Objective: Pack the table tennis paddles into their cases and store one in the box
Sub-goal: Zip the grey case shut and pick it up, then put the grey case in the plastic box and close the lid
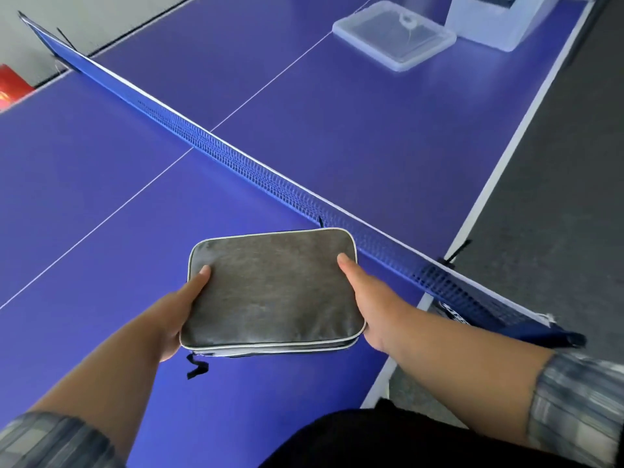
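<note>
Grey fabric case [273, 288], pale piping, black zip pull [196, 366] hanging at its near left corner. We hold it level above the blue table [101, 180], just short of the net [236, 157]. Left hand [179, 309] grips the left edge and right hand [368, 298] the right edge, thumbs on top, fingers hidden beneath. Clear plastic box [503, 28] and flat clear lid [395, 38]: beyond the net, well apart.

No text is legible; white lettering [454, 315] on the net [236, 157] is blurred.
</note>
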{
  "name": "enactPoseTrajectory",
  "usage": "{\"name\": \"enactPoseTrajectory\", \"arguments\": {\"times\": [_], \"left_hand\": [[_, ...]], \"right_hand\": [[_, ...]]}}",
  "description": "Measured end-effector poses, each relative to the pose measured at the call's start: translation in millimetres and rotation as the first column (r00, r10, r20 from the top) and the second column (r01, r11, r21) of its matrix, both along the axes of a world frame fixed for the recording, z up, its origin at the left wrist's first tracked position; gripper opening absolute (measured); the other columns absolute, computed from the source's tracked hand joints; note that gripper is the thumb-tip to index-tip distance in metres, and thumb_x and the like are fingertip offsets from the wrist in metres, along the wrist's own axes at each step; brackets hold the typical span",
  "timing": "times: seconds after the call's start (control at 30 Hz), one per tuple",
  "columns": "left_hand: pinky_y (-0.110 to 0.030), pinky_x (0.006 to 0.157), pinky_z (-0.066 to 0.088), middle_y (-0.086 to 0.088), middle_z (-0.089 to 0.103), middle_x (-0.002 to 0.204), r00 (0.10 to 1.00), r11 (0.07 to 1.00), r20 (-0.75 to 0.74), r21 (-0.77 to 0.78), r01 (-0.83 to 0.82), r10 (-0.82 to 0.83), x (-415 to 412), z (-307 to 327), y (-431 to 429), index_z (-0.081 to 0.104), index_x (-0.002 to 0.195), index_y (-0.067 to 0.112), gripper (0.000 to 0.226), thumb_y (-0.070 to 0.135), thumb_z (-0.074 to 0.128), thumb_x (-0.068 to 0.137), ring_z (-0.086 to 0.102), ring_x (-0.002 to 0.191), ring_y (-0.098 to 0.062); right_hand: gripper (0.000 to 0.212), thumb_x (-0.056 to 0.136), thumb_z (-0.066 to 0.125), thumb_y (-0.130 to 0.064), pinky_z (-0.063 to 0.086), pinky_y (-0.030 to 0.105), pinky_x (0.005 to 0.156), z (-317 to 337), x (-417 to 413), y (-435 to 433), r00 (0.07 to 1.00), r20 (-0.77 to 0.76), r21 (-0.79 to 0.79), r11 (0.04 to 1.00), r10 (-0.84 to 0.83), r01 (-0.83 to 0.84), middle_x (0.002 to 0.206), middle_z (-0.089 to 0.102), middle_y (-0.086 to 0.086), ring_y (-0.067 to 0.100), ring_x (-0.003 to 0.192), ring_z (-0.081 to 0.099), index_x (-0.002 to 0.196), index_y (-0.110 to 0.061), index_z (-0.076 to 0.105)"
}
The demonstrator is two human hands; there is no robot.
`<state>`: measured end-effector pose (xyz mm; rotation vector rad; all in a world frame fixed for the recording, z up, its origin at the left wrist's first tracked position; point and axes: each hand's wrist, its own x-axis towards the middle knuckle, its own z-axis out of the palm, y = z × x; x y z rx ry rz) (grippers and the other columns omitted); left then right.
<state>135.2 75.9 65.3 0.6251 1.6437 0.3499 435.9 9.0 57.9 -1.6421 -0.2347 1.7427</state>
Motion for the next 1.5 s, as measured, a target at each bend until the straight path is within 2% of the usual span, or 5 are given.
{"name": "enactPoseTrajectory", "arguments": {"times": [0.23,0.37,0.5,1.0,1.5], "left_hand": [[-0.042,0.085,0.052,-0.012,0.075,0.11,0.974,0.983,0.179,0.145,0.115,-0.141,30,75,-58,0.065,0.12,0.007,0.07,0.051,0.074,0.065,0.074,0.096,-0.028],[-0.042,0.081,0.053,-0.015,0.076,0.107,0.954,0.958,0.202,0.229,0.175,-0.222,86,110,-84,0.069,0.114,0.003,0.066,0.05,0.073,0.067,0.074,0.092,-0.031],[-0.039,0.07,0.054,-0.014,0.078,0.096,0.958,0.945,0.183,0.282,0.164,-0.22,157,148,-104,0.072,0.106,0.005,0.055,0.05,0.075,0.074,0.076,0.078,-0.029],[-0.032,0.057,0.056,-0.007,0.079,0.085,0.941,0.891,0.254,0.444,0.092,-0.223,525,193,-166,0.071,0.103,0.013,0.04,0.048,0.071,0.084,0.076,0.067,-0.022],[-0.046,0.09,0.055,-0.007,0.077,0.092,0.974,0.87,0.154,0.488,0.072,-0.167,743,180,-25,0.071,0.099,0.016,0.048,0.06,0.071,0.079,0.073,0.087,-0.028]], "right_hand": [[0.062,0.071,0.065,-0.076,0.061,0.044,0.084,70,39,-68,0.988,0.03,0.137,0.98,-0.149,0.144,0.099,0.079,-0.002,0.021,0.089,0.077,0.107,-0.027,0.074],[0.049,0.083,0.059,-0.07,0.061,0.033,0.055,106,85,-116,0.968,-0.056,0.201,0.946,-0.246,0.253,0.095,0.08,0.0,0.02,0.083,0.077,0.09,-0.028,0.082],[0.04,0.093,0.057,-0.048,0.057,0.03,0.064,136,143,-157,0.954,-0.039,0.297,0.909,-0.296,0.294,0.102,0.079,0.003,0.02,0.088,0.076,0.116,-0.019,0.071],[0.029,0.098,0.052,-0.035,0.055,0.036,0.078,188,498,-242,0.901,0.04,0.498,0.791,-0.431,0.356,0.097,0.079,0.0,0.017,0.087,0.076,0.11,-0.017,0.07],[0.032,0.096,0.055,-0.04,0.057,0.037,0.074,181,707,-95,0.892,0.067,0.452,0.811,-0.446,0.371,0.096,0.079,0.003,0.022,0.086,0.077,0.111,-0.015,0.07]]}}
